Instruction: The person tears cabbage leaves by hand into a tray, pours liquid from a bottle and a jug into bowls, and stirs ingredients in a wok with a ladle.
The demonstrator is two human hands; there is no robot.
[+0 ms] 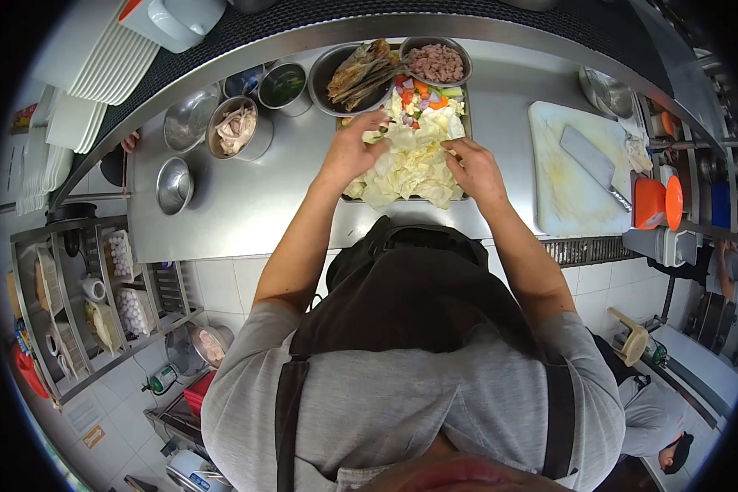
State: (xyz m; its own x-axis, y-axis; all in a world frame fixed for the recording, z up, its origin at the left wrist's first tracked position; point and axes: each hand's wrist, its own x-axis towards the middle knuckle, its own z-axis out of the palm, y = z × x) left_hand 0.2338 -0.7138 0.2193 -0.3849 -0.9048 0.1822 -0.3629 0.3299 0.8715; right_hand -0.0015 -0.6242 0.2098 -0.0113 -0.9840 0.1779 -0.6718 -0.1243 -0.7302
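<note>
Chopped cabbage [414, 164] is heaped in a metal tray [467, 123] on the steel counter in front of me. At the left side of the heap is my left hand [356, 151], its fingers apart and nothing visible in them. My right hand [475, 168] rests against the heap's right edge, thumb and fingers apart, fingertips at the leaves. Behind the cabbage, cut mixed vegetables [426, 98] in red, orange, purple and green share the tray. Fried fish [361, 74] fills a bowl at the tray's back left, and diced pink meat [435, 63] fills another at the back.
Left of the tray stand a pot of pale meat [236, 129], a pot with green contents [284, 86] and metal bowls [175, 186]. On the right, a cleaver [589, 156] lies on a white cutting board [553, 189]. A shelf [369, 31] overhangs the counter's back. Another person [656, 410] is at lower right.
</note>
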